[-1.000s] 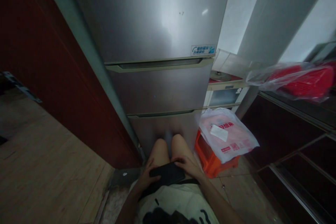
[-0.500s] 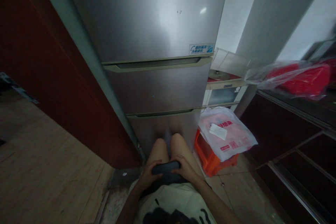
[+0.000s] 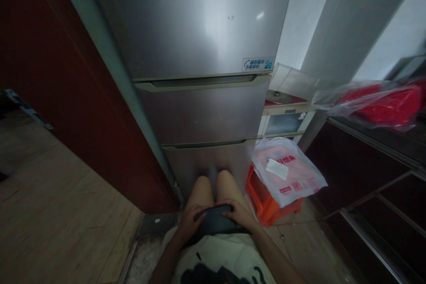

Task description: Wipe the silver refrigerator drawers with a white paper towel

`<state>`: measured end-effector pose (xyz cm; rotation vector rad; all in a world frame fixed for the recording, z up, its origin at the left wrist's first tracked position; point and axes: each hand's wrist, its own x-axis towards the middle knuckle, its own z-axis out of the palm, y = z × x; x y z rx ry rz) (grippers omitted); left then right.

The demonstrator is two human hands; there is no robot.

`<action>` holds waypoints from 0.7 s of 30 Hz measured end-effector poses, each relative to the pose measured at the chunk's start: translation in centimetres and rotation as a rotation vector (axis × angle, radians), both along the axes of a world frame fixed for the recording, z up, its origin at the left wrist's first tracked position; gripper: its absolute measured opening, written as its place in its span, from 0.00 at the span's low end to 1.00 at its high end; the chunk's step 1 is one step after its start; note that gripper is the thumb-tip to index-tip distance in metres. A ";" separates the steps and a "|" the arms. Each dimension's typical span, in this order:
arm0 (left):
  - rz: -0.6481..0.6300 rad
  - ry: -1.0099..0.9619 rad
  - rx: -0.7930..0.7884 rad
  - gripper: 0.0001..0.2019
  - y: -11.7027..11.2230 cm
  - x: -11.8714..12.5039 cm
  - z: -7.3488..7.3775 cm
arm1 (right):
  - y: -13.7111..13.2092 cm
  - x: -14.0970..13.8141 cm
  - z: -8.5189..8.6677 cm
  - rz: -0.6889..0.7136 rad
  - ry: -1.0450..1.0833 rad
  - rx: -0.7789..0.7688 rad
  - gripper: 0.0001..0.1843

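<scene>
— Silver fridge [image 3: 199,31] fills the background, with an orange crate [image 3: 266,206] beside it under a plastic bag [image 3: 293,173].
— And on the lap, a dark flat object [image 3: 214,225]: left hand [image 3: 189,222] and right hand [image 3: 238,214] grasp its two ends.

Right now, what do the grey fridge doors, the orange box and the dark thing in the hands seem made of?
Tall grey fridge doors: brushed metal, probably steel; soft blurred highlights. Low orange box: probably moulded plastic; uniform bright colour. Between left hand and right hand, the dark flat thing: too dim to tell.
</scene>
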<state>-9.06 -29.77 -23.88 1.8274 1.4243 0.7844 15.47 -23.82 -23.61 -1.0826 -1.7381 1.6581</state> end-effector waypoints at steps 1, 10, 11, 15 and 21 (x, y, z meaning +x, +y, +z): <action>0.008 0.007 0.002 0.18 0.0 0.0 -0.3 | 0.1 0.2 0.1 0.005 0.003 -0.035 0.26; 0.177 -0.065 0.011 0.24 -0.3 -0.1 -2.7 | 1.6 -0.1 0.1 0.031 -0.113 -0.268 0.35; 0.183 -0.066 0.010 0.24 -0.2 -0.1 -2.7 | 1.7 -0.3 0.0 0.025 -0.124 -0.274 0.34; 0.172 -0.072 -0.008 0.24 -0.2 -0.3 -2.7 | 1.4 -0.8 -0.2 -0.015 -0.147 -0.296 0.34; 0.177 -0.081 -0.011 0.25 -0.2 -0.3 -2.6 | 1.0 -0.5 -0.1 -0.049 -0.130 -0.306 0.37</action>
